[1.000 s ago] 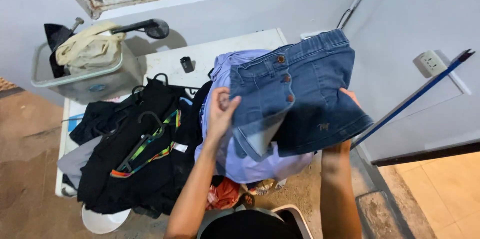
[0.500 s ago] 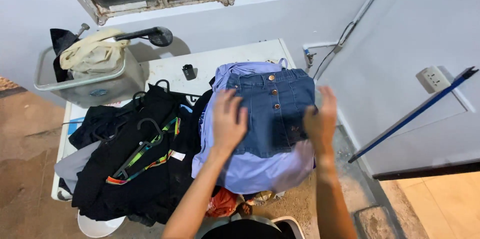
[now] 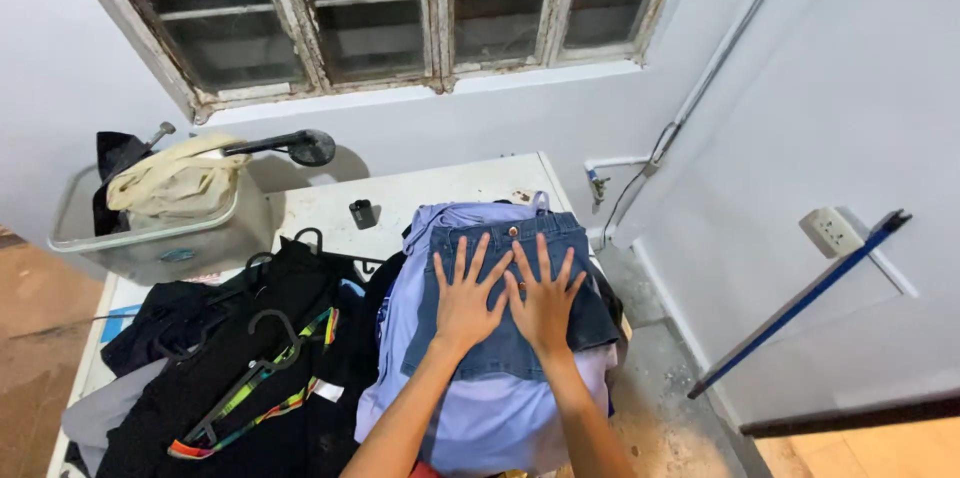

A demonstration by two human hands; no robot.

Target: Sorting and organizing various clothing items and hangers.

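With both palms spread flat at the centre of the frame, left hand point(image 3: 465, 300) and right hand point(image 3: 545, 300) pressing the folded denim garment point(image 3: 505, 338) onto the lilac shirt pile point(image 3: 500, 418), gripping nothing, fingers splayed as if smoothing it. Left of that, black clothes with hangers point(image 3: 250, 358) heaped loosely on the white table point(image 3: 440, 193); upper left, a plastic tub point(image 3: 160, 238) holding a cream cloth.

One label, no packages, signs or screens

A small oval blue label point(image 3: 180, 255) is showing on the clear tub point(image 3: 75, 244), far left.

light: pretty bright, even, cool indoor glow
window point(image 3: 400, 8): dark panes, no daylight coming in
shadows: soft ones on the wall point(image 3: 80, 88)
focus: sharp, no blur
edges: wide-angle bend
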